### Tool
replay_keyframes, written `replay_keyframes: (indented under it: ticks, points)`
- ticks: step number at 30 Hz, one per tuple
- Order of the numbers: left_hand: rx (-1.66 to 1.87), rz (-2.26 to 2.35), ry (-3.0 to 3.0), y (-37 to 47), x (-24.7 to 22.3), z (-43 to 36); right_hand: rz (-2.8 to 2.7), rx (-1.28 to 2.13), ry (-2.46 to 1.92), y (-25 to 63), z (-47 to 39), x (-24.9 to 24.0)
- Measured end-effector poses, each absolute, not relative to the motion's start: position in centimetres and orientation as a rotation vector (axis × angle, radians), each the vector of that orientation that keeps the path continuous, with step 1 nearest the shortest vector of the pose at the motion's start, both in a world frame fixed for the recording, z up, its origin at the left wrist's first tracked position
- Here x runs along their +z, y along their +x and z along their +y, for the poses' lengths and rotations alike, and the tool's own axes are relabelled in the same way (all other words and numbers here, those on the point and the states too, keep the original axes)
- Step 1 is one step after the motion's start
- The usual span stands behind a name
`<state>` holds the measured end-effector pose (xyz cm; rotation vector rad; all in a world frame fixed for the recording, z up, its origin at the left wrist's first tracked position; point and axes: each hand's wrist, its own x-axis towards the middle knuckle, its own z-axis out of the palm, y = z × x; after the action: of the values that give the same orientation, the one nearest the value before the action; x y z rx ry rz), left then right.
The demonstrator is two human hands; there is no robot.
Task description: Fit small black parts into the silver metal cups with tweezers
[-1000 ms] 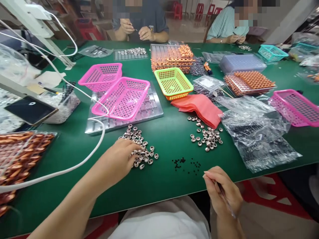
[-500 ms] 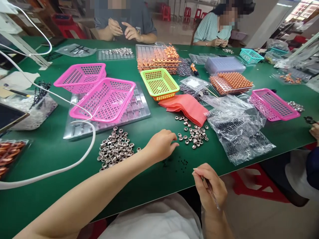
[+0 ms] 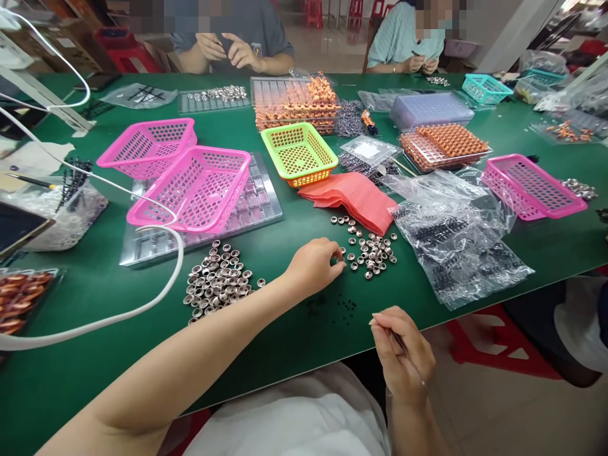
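My left hand (image 3: 316,265) is over the green table at the left edge of a loose group of small metal rings (image 3: 373,253). Its thumb and forefinger are pressed together at one of them; whatever lies between the fingertips is too small to make out. My right hand (image 3: 403,354), near the table's front edge, is closed around a thin metal tool (image 3: 412,363) that looks like tweezers. Between both hands lie tiny black pieces (image 3: 346,308). A larger heap of metal rings (image 3: 216,282) sits left of my left forearm.
Pink baskets (image 3: 194,190) rest partly on a clear tray (image 3: 266,196). Beyond my hands are a green basket (image 3: 300,152), red cloth (image 3: 354,199) and plastic bags (image 3: 456,247). A white cable (image 3: 161,297) curves at left. Two people sit across the table.
My left hand has shifted slightly right and its thumb and forefinger have come together at the rings. My right hand still holds the tool. The whole view has shifted a little.
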<state>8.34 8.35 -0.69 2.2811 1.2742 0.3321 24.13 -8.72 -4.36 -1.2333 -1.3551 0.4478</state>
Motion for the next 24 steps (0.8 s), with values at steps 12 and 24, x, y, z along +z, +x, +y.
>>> replay_keyframes:
  ticks: [12, 24]
  points:
    - [0.567, 0.934, 1.783, -1.8, -1.7, -3.3, -0.999, 0.794, -1.036, 25.6, -6.6, -3.5]
    - [0.704, 1.151, 1.672, -4.0, -3.1, 2.3, -0.985, 0.982, -0.939, 24.3, -6.1, -4.1]
